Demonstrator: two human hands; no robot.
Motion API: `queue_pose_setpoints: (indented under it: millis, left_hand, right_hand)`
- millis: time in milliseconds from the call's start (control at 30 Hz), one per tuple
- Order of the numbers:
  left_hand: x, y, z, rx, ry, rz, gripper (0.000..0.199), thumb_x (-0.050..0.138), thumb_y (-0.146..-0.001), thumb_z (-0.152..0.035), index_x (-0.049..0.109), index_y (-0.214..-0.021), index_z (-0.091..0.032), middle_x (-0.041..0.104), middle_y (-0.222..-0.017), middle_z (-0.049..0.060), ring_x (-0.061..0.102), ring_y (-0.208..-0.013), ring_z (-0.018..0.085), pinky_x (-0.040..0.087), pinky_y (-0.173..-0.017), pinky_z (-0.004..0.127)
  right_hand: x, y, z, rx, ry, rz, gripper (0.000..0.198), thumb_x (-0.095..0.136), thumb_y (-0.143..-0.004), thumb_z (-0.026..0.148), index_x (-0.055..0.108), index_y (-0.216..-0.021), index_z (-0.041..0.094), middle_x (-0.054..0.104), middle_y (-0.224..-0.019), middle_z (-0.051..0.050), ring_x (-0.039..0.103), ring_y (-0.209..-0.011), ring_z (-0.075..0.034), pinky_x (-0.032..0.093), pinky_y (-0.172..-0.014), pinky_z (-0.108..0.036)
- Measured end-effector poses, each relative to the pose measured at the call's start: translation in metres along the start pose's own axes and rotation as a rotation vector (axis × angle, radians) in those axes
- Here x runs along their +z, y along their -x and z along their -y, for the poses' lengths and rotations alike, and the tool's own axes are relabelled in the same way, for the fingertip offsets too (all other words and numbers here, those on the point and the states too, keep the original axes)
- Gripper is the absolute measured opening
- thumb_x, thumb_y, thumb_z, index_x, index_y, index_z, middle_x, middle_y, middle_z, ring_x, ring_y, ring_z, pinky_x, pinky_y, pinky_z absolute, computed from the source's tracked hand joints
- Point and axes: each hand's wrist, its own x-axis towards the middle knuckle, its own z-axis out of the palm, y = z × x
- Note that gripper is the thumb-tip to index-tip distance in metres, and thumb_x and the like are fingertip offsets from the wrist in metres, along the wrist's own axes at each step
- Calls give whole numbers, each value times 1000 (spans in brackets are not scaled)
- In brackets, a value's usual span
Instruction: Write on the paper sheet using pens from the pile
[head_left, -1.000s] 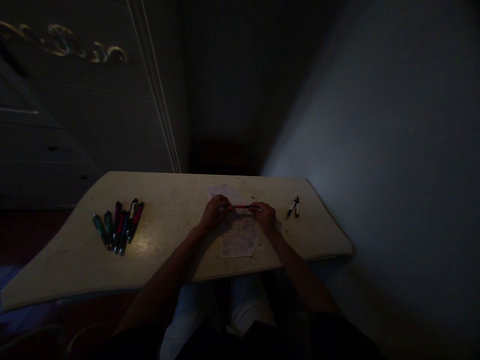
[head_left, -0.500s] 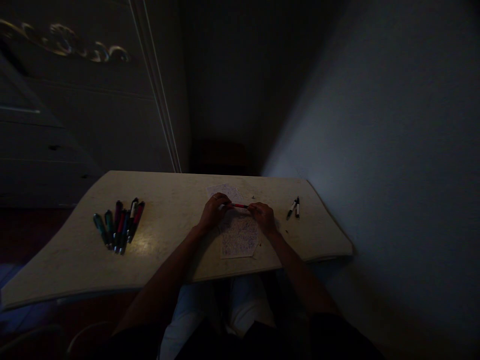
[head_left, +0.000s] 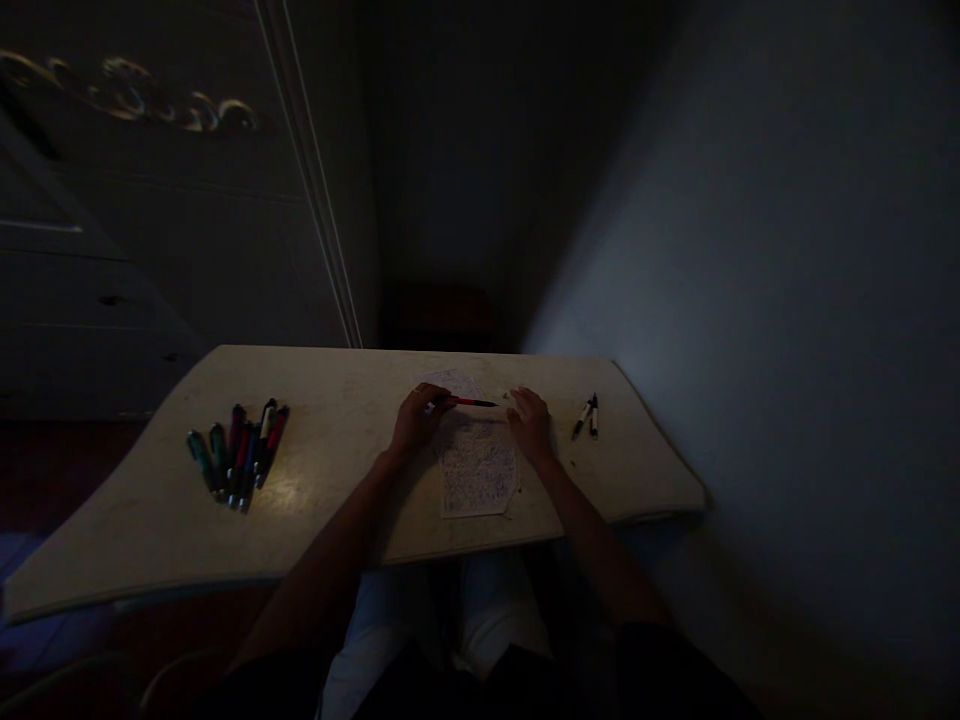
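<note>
My left hand [head_left: 417,420] is closed around one end of a slim red pen [head_left: 472,401], held level over the papers. The pen's dark, narrow end points right. Just past that end is my right hand [head_left: 531,424], apart from the pen, thumb and forefinger parted; anything small between them is too dark to make out. Beneath the hands lies a sheet covered in blue handwriting [head_left: 480,470], and a second written sheet [head_left: 459,379] sits partly behind my left hand. A tiny object [head_left: 506,395] rests near my right fingertips.
Several coloured pens [head_left: 240,455] lie in a group at the left of the pale table [head_left: 337,450]. Two black-and-white pens or pen parts [head_left: 586,418] are at the right. A wall [head_left: 750,300] borders the table's right side; a dark cabinet [head_left: 187,220] stands behind left.
My right hand has let go of the pen's right end and moved slightly away, uncovering its narrow dark end. My left hand, still holding the pen, has shifted a little left.
</note>
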Motion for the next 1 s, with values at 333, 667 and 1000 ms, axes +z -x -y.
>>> queue_pose_setpoints:
  millis: [333,667,1000]
  left_hand:
    - [-2,0,-6,-10,13,10,19,65,-87,-38,68,-84,-20,66,-81,3,62,-74,16,51,-69,29]
    - [-2,1,-3,-21,-16,22,23,65,-88,-42,68,-84,-19,67,-78,3,62,-70,16,50,-67,29]
    - [-4,0,-3,-25,-30,40,24,65,-87,-42,69,-84,-19,67,-78,4,62,-70,16,50,-66,29]
  right_hand:
    - [6,2,5,-30,117,149,33,64,-86,35,68,-117,24,64,-131,-11,54,-124,-28,35,-107,-49]
    - [-7,0,8,149,-181,1,26,58,-85,35,72,-101,19,73,-105,-11,67,-97,-23,52,-89,-38]
    - [-10,0,23,178,-342,29,24,65,-81,39,69,-93,19,72,-90,-7,67,-85,-21,53,-79,-34]
